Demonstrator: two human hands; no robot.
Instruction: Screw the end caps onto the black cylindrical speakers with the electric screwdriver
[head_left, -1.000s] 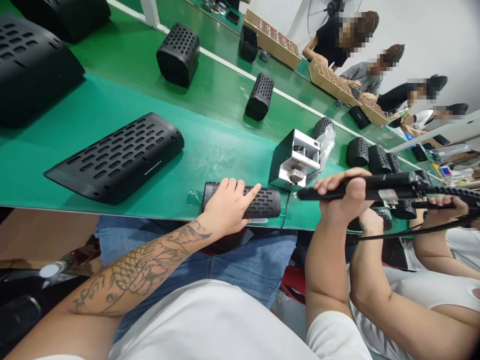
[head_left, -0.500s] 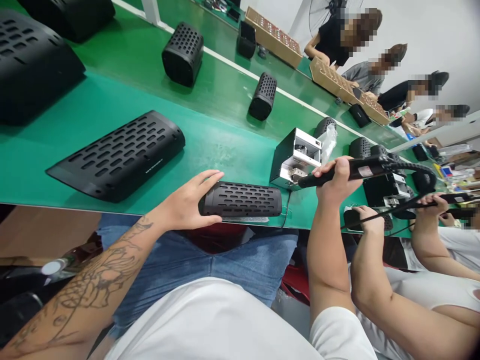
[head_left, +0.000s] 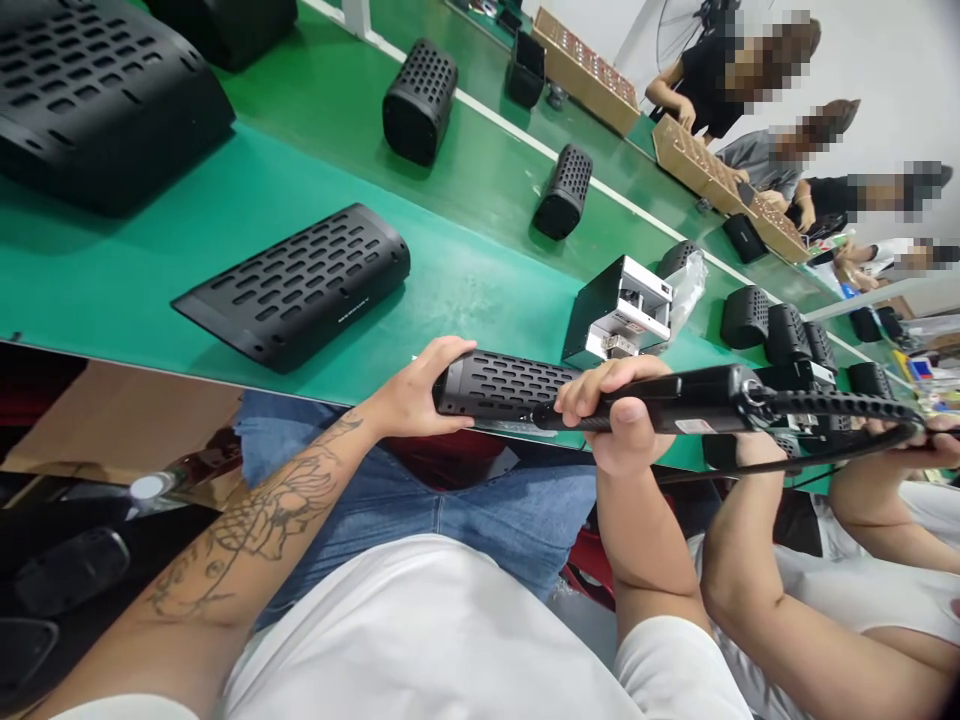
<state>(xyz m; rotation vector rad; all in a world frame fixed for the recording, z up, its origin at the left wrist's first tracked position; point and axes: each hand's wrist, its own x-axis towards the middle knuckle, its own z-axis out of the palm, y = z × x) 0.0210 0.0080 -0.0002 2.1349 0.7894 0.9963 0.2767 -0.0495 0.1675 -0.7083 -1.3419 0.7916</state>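
A black perforated speaker housing [head_left: 510, 382] lies at the table's near edge. My left hand [head_left: 420, 392] is closed around its left end, thumb on the near side and fingers on the far side. In my right hand [head_left: 619, 410] is a black electric screwdriver [head_left: 701, 400], held nearly level, its cable running off to the right. Its tip is over the near side of the housing; whether they touch I cannot tell. Just behind my right hand stands a black and silver screw feeder [head_left: 619, 315]. Another black speaker housing [head_left: 300, 290] lies to the left on the green table [head_left: 465, 280].
More speakers stand on the green line, among them a large one [head_left: 105, 100] at far left and smaller ones [head_left: 420, 100] farther back. A plastic bag [head_left: 686, 290] is beside the feeder. A co-worker's arm [head_left: 750, 540] is close on my right. People sit across by cardboard trays [head_left: 585, 75].
My right hand has brought the screwdriver from the screw feeder left and down to the speaker housing. My left hand keeps its hold on the housing. The view has shifted slightly.
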